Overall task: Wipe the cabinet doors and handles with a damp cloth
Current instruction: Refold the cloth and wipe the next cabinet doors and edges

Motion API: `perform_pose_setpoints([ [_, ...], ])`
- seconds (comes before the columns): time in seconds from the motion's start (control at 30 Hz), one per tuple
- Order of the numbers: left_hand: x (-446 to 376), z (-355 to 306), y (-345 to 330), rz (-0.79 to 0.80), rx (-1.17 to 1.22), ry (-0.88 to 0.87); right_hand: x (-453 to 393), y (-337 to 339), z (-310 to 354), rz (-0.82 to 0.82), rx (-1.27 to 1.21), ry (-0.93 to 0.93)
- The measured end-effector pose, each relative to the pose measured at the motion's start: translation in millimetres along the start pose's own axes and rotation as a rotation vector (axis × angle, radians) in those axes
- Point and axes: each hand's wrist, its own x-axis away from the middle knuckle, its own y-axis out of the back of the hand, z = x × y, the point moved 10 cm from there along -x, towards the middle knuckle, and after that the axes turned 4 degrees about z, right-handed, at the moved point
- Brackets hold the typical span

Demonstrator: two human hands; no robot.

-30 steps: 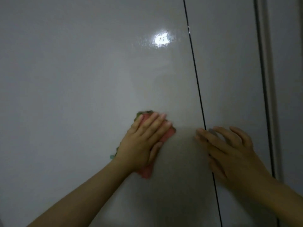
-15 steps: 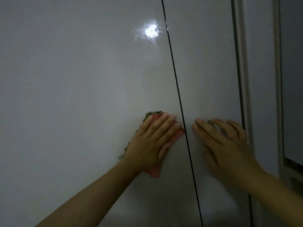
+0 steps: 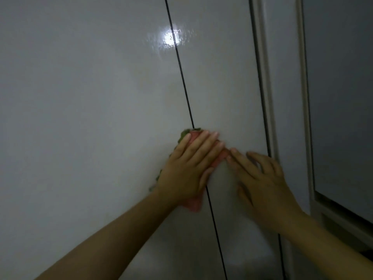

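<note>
The wide left door [image 3: 80,118] fills most of the view, glossy and pale grey, with no brand, label or writing to be read on it or anywhere else. A dark seam [image 3: 182,81] runs down its right edge, slanting from top left to bottom right, and this seam is the landmark here. Right of the seam stands the narrower right door [image 3: 220,87], and beyond that a pale frame [image 3: 282,98] and a darker panel [image 3: 339,98]. A bright glare spot [image 3: 171,38] sits right on the seam, high up.

The left hand [image 3: 191,168] lies flat with straight fingers, pressing the pink cloth [image 3: 194,203] against the doors; the cloth now straddles the seam, its green edge [image 3: 184,134] showing just left of it. The right hand [image 3: 262,178] rests on the right door, fingers spread and relaxed, holding nothing, its fingertips touching the cloth.

A second ago the cloth was well left of the seam, on the left door only, and the two hands were apart with the right one lying across the seam. The glare then sat left of the seam.
</note>
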Motion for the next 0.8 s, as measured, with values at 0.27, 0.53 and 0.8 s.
perform_pose_setpoints([
  [0.27, -82.2, 90.3, 53.5, -0.189, -0.041, 0.303, 4.6, -10.2, -3.6, 0.011, -0.072, -0.012],
  [0.53, -20.0, -15.6, 1.8, 0.025, -0.052, -0.127, 35.9, -9.1, -21.6, 0.033, -0.112, -0.143],
  [0.8, -106.1, 33.2, 37.5, -0.181, 0.032, 0.285, 52.9, -6.1, -59.6, 0.007, -0.008, -0.223],
])
